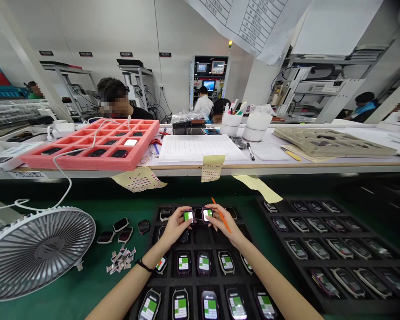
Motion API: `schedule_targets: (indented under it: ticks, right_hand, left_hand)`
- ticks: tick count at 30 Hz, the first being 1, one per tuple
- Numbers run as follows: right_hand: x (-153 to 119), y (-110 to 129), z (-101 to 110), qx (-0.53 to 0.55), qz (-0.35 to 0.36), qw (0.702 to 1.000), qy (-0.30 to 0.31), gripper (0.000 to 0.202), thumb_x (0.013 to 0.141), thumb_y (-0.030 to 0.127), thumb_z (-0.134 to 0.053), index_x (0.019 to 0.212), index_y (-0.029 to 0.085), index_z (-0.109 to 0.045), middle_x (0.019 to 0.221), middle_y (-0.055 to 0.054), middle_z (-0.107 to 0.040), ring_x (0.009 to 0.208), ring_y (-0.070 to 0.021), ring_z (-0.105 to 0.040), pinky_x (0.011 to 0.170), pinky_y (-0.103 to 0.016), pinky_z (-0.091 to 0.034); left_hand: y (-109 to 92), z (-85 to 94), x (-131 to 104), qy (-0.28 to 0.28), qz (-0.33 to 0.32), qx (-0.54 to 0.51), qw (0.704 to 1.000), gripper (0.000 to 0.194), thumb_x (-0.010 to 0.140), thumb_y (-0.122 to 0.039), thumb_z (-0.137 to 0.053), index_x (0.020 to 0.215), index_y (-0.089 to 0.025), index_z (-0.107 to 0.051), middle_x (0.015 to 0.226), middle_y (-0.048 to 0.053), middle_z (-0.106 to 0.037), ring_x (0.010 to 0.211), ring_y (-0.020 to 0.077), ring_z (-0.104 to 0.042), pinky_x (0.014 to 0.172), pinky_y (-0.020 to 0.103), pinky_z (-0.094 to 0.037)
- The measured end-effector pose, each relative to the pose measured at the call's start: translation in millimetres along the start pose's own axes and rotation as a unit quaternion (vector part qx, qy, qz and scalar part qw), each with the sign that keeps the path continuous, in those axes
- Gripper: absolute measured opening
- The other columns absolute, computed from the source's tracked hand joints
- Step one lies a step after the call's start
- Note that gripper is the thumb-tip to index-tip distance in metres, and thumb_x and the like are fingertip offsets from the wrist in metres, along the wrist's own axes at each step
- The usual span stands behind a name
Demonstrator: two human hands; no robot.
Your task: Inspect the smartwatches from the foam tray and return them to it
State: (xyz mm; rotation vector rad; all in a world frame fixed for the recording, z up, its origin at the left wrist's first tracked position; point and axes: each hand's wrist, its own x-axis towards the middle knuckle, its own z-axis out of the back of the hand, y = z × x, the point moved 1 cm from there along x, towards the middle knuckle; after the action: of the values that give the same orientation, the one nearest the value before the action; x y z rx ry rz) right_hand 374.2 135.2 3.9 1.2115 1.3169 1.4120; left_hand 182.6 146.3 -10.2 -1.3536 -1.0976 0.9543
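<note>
My left hand [175,226] is closed on a smartwatch [188,216] whose lit screen shows white and green. A second smartwatch [207,215], with a similar lit screen, is pinched in my right hand [225,226]. An orange stick-like tool [221,215], perhaps a pen, also rests among the fingers of that hand. Both watches are held close side by side above the far rows of a black compartment tray [195,281]. Nearer me in the tray lie several watches with lit screens, such as a watch [204,263]; the far ones look dark and are partly covered by my hands.
Right of me lies another black tray [306,262] with several watches. A fan [50,251], loose watch bodies [121,224] and a pile of small metallic pieces [122,260] are at left. Ahead, a shelf [286,169] bears a red foam tray [130,162] and papers [200,147]. Several people sit beyond.
</note>
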Motion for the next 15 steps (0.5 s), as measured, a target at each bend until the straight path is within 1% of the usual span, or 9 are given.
schedule_targets:
  ticks: [2, 4, 6, 8, 10, 13, 15]
  right_hand:
    - [1, -3, 0, 0.001, 0.007, 1.000, 0.016, 0.038, 0.071, 0.036, -0.072, 0.104, 0.023, -0.056, 0.086, -0.003, -0.058, 0.062, -0.0124, -0.056, 0.045, -0.021, -0.041]
    - [1, -7, 1, -0.004, 0.012, 1.000, 0.026, 0.042, 0.070, 0.034, -0.073, 0.106, 0.023, -0.055, 0.092, -0.004, -0.059, 0.068, -0.0141, -0.057, 0.050, -0.023, -0.046]
    - [2, -8, 2, -0.011, 0.017, 0.999, 0.026, 0.043, 0.068, 0.033, -0.075, 0.105, 0.023, -0.056, 0.096, -0.005, -0.059, 0.073, -0.0149, -0.058, 0.059, -0.026, -0.049]
    - [3, -7, 2, -0.012, 0.015, 1.000, 0.019, 0.043, 0.066, 0.033, -0.076, 0.104, 0.023, -0.056, 0.095, -0.004, -0.060, 0.074, -0.0153, -0.058, 0.062, -0.027, -0.050]
    - [2, -4, 1, -0.010, 0.005, 1.000, 0.008, 0.042, 0.066, 0.035, -0.076, 0.101, 0.023, -0.057, 0.090, -0.003, -0.059, 0.068, -0.0141, -0.057, 0.057, -0.026, -0.049]
    - [1, 2, 0, -0.006, -0.012, 1.000, -0.013, 0.036, 0.068, 0.038, -0.074, 0.095, 0.022, -0.058, 0.080, 0.000, -0.056, 0.057, -0.0106, -0.051, 0.047, -0.022, -0.043]
    - [0, 4, 0, -0.007, -0.019, 0.999, -0.029, 0.031, 0.070, 0.040, -0.073, 0.090, 0.021, -0.059, 0.075, 0.001, -0.054, 0.053, -0.0093, -0.047, 0.043, -0.021, -0.039]
  left_hand:
    - [1, 0.7, 0, 0.001, -0.004, 0.006, 1.000, 0.045, 0.067, -0.033, -0.071, 0.106, -0.019, -0.053, 0.101, 0.006, -0.059, 0.080, 0.0169, -0.062, 0.064, 0.027, -0.054]
    - [2, 1.1, -1, 0.001, -0.005, 0.011, 1.000, 0.046, 0.068, -0.033, -0.071, 0.108, -0.019, -0.053, 0.104, 0.007, -0.058, 0.082, 0.0172, -0.061, 0.066, 0.028, -0.054]
    - [3, 1.4, 0, -0.001, -0.004, 0.014, 1.000, 0.047, 0.067, -0.033, -0.072, 0.107, -0.019, -0.053, 0.105, 0.007, -0.058, 0.081, 0.0170, -0.062, 0.066, 0.028, -0.054]
    - [4, 1.7, 1, -0.009, -0.003, 0.015, 1.000, 0.047, 0.066, -0.033, -0.072, 0.106, -0.018, -0.053, 0.100, 0.006, -0.059, 0.077, 0.0158, -0.061, 0.062, 0.027, -0.054]
    - [3, 1.9, 1, -0.019, 0.002, 0.014, 1.000, 0.045, 0.067, -0.036, -0.071, 0.104, -0.018, -0.053, 0.093, 0.004, -0.059, 0.073, 0.0147, -0.061, 0.058, 0.024, -0.052]
    - [-1, 1.5, 0, -0.029, 0.017, 0.015, 0.999, 0.040, 0.070, -0.042, -0.068, 0.099, -0.017, -0.055, 0.086, 0.003, -0.059, 0.069, 0.0151, -0.062, 0.050, 0.021, -0.049]
    - [-5, 0.8, -1, -0.027, 0.029, 0.020, 0.999, 0.038, 0.072, -0.045, -0.066, 0.095, -0.017, -0.056, 0.082, 0.002, -0.060, 0.067, 0.0156, -0.063, 0.048, 0.021, -0.047]
